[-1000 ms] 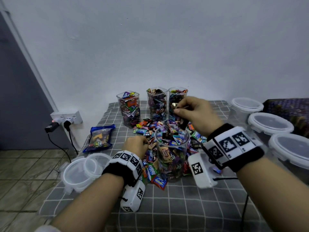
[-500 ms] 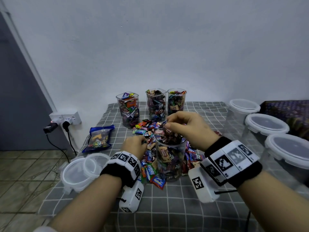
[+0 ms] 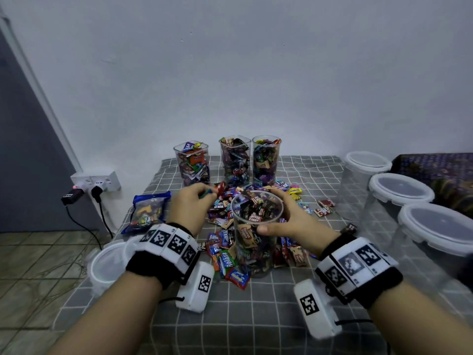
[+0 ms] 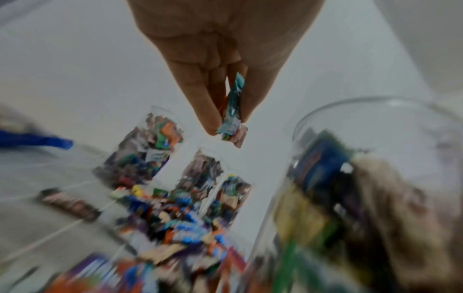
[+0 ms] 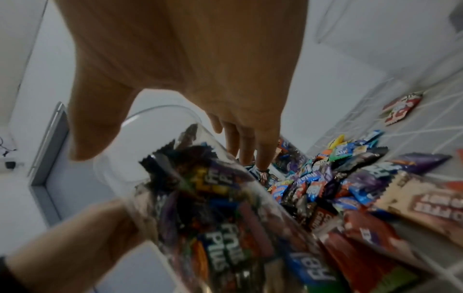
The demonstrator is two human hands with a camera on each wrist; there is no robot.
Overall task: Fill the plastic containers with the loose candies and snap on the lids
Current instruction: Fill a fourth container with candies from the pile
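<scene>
A tall clear container, mostly full of wrapped candies, stands in the loose candy pile on the checked cloth. My right hand grips its upper side, with the thumb across the front and the fingers behind it. My left hand hovers just left of the rim. It pinches a few candies, a teal wrapper foremost, between thumb and fingertips. The container shows at the right of the blurred left wrist view. Three more open, filled containers stand at the back.
Three empty lidded containers line the right side. Loose lids lie at the table's left edge, beside a blue candy bag. A power strip with plugs sits on the wall at the left. A few stray candies lie right of the pile.
My right hand left the container's mouth and now grips its side. My left hand rose from the pile with candies pinched in it.
</scene>
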